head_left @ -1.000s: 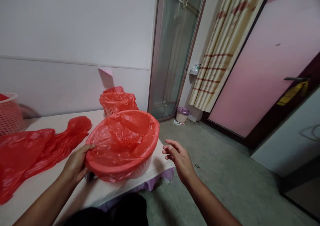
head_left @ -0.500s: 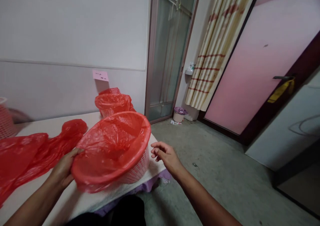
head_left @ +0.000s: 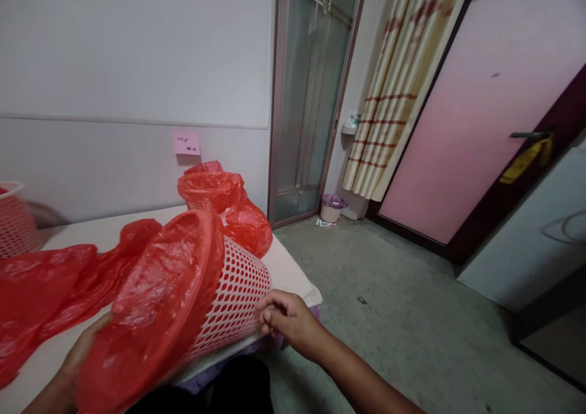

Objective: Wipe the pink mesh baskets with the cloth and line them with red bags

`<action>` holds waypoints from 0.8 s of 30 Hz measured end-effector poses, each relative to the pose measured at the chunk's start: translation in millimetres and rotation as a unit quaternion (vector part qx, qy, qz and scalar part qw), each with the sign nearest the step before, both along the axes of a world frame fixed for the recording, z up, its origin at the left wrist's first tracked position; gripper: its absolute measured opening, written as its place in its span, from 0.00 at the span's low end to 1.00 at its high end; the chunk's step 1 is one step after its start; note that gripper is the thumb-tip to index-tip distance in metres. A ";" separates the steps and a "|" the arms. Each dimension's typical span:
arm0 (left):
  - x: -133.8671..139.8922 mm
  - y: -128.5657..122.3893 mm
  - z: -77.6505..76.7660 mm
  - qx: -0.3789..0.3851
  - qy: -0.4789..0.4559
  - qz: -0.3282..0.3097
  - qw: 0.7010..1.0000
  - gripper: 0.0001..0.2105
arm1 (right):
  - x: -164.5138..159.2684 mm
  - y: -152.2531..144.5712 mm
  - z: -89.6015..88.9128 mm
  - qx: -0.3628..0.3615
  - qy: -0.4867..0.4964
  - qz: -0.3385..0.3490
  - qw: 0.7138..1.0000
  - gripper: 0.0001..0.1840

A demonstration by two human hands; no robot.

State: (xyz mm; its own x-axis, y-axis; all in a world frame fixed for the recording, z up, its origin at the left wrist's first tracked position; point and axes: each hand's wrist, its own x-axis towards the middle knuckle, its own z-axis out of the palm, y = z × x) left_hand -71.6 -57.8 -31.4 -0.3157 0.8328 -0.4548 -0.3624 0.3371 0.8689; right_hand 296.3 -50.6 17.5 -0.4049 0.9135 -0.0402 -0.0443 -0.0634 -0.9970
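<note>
A pink-and-white perforated plastic wastebasket (head_left: 238, 286) lies tilted on its side, its mouth facing left. Its liner, a red plastic bag (head_left: 155, 279), is folded out over the rim. My left hand (head_left: 85, 353) grips the lined rim at the lower left, with its fingers partly hidden behind the bag. Close by the basket's base is my right hand (head_left: 290, 319), fingers loosely curled and apart from the thumb, holding nothing; whether the fingertips touch the base I cannot tell.
More red plastic bags (head_left: 50, 279) lie spread on the white-covered surface (head_left: 293, 273). Behind stands another lined basket (head_left: 206, 185) beside a bunched bag; one more basket (head_left: 16, 225) is far left. On the floor sits a small bin (head_left: 330, 209) near the curtain (head_left: 389, 108).
The wastebasket has tipped over to the left, so its side and lower part now show. My left hand has moved down with the rim. My right hand has come lower, towards the base.
</note>
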 end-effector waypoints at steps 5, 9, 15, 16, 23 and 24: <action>15.3 -6.8 9.1 -0.064 -0.103 0.002 0.993 0.12 | 6.1 3.0 -1.7 0.041 -0.018 -0.019 0.999 0.09; 44.1 -10.9 24.2 0.015 -0.083 0.060 0.995 0.03 | 28.5 7.4 13.2 0.143 -0.035 -0.186 0.971 0.11; 114.9 -17.2 56.9 0.156 -0.001 0.064 0.986 0.17 | 38.1 -31.1 78.1 0.412 -0.145 -0.231 0.869 0.10; 125.3 -19.0 60.8 0.162 0.022 0.053 0.985 0.17 | 33.6 -36.6 85.9 0.430 -0.189 -0.163 0.868 0.13; 167.7 -38.4 63.6 0.146 0.120 -0.020 0.982 0.17 | 11.2 11.7 39.8 0.318 -0.364 0.063 0.873 0.15; 171.3 -41.9 62.2 0.142 0.123 -0.023 0.982 0.16 | 9.2 25.6 27.4 0.308 -0.360 0.060 0.879 0.15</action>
